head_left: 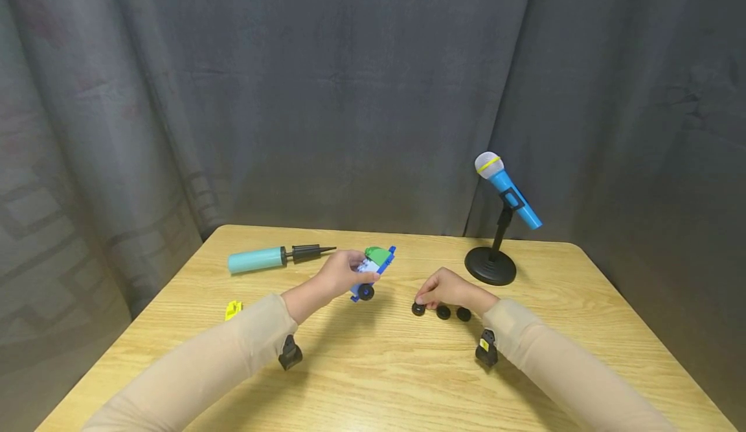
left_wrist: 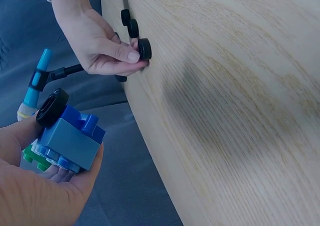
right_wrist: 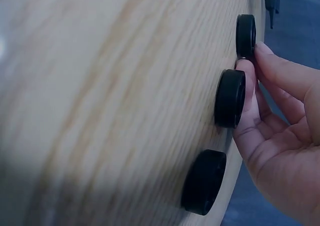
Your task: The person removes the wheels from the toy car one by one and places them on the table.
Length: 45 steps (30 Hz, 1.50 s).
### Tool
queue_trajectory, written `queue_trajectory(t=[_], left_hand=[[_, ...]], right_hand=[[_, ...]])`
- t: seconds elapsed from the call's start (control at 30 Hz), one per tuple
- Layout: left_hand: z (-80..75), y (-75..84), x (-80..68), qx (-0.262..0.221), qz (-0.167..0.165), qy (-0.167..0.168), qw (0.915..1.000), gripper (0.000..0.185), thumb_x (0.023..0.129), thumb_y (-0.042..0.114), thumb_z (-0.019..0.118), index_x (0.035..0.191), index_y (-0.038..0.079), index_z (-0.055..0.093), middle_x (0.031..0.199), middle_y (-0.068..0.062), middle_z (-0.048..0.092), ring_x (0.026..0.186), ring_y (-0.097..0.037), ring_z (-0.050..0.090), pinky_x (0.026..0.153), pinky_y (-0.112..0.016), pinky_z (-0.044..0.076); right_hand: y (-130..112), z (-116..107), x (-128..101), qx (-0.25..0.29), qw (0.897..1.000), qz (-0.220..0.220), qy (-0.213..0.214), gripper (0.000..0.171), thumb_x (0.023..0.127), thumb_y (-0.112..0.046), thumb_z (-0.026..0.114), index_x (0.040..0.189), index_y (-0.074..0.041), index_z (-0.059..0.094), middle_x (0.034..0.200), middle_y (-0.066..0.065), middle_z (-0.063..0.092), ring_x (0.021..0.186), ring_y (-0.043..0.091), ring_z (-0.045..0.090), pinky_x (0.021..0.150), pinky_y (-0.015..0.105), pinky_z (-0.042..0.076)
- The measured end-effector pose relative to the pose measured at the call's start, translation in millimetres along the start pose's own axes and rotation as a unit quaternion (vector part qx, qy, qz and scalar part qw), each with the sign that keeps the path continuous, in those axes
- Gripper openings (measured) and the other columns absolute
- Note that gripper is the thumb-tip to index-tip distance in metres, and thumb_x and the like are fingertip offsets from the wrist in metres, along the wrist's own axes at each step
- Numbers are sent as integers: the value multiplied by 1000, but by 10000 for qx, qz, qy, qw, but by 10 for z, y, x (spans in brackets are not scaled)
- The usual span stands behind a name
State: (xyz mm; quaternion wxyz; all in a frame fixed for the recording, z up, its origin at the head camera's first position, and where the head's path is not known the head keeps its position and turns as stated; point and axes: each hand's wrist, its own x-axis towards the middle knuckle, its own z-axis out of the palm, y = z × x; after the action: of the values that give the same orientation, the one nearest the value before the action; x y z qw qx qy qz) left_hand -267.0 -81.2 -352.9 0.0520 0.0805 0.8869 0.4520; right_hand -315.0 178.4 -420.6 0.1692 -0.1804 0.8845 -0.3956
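Sleeved forearms fill the near edge of the head view, each with a small black wrist camera. Left hand — fingers curled round a toy block car of blue and green bricks, held above the wooden table; one black wheel is mounted, and the car's far side is hidden by the palm. Right hand — fingertips pinch the leftmost of three loose black wheels, which lie in a row on the table just right of the car. Behind stand a teal pump and a blue microphone on its stand.
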Motion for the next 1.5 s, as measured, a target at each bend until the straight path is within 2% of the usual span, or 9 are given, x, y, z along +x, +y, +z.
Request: queue_trajectory(t=[0.27, 0.47, 0.6, 0.73, 0.9, 1.03, 1.2, 1.4, 1.5], left_hand=[[27, 10, 24, -147, -141, -38, 9998, 55, 84, 21, 77, 130, -2, 57, 129, -19, 61, 109, -27, 63, 87, -37, 53], [37, 15, 29, -241, -103, -145, 9996, 56, 85, 23, 76, 130, -2, 57, 128, -20, 61, 104, -24, 64, 84, -34, 53], [38, 14, 38, -490, -176, -192, 9985, 56, 84, 24, 77, 130, -1, 57, 127, -20, 61, 101, -23, 64, 82, -33, 54], [53, -13, 62, -706, -218, -158, 9971, 57, 83, 23, 78, 131, -1, 55, 128, -19, 61, 105, -27, 63, 84, -36, 55], [65, -21, 72, -611, -284, 130, 9976, 64, 84, 24, 77, 135, -4, 51, 133, -22, 57, 118, -34, 58, 94, -42, 51], [73, -15, 77, -638, -346, 255, 9970, 64, 86, 24, 75, 135, -8, 49, 133, -25, 56, 116, -34, 59, 93, -42, 52], [103, -33, 92, -802, -261, 159, 9963, 62, 89, 24, 71, 134, -11, 48, 131, -26, 56, 110, -32, 63, 89, -39, 54], [129, -24, 93, -766, -35, 254, 9967, 50, 92, 26, 67, 125, -9, 55, 118, -20, 64, 99, -25, 65, 86, -38, 55], [131, 5, 75, -592, 103, 393, 9974, 48, 92, 27, 67, 122, -9, 56, 113, -18, 65, 99, -25, 63, 87, -39, 53]], right_hand=[[12, -87, -11, 158, 9995, -124, -232, 16, 90, -14, 69, 94, 1, 75, 74, 7, 72, 66, 12, 64, 66, 28, 55], [-67, -177, -20, 360, 9992, -110, -148, 24, 91, -18, 68, 106, 1, 72, 91, 11, 74, 77, 17, 69, 74, 31, 56], [-174, -195, -23, 491, 9986, -175, -75, 30, 92, -21, 67, 112, 1, 70, 101, 15, 73, 85, 22, 70, 80, 35, 57], [-279, -183, -51, 577, 9965, -467, -396, 33, 93, -22, 66, 116, 3, 68, 105, 21, 71, 89, 26, 69, 84, 39, 56], [-429, -118, -107, 577, 9891, -882, -1031, 38, 94, -24, 64, 119, 4, 65, 105, 25, 69, 86, 23, 68, 82, 36, 56], [-544, -34, -150, 834, 9825, -1043, -1297, 41, 96, -24, 62, 121, 8, 62, 105, 23, 70, 86, 21, 69, 83, 36, 56], [-658, 71, -202, 1186, 9778, -1038, -1382, 36, 97, -23, 60, 119, 6, 64, 105, 24, 70, 88, 22, 69, 86, 46, 54], [-733, 160, -230, 1361, 9764, -1017, -1331, 32, 96, -23, 60, 114, 3, 67, 101, 22, 70, 83, 17, 69, 81, 34, 56], [-760, 183, -230, 1488, 9752, -1046, -1258, 29, 96, -22, 61, 108, 4, 68, 93, 15, 71, 79, 14, 67, 79, 35, 56]])
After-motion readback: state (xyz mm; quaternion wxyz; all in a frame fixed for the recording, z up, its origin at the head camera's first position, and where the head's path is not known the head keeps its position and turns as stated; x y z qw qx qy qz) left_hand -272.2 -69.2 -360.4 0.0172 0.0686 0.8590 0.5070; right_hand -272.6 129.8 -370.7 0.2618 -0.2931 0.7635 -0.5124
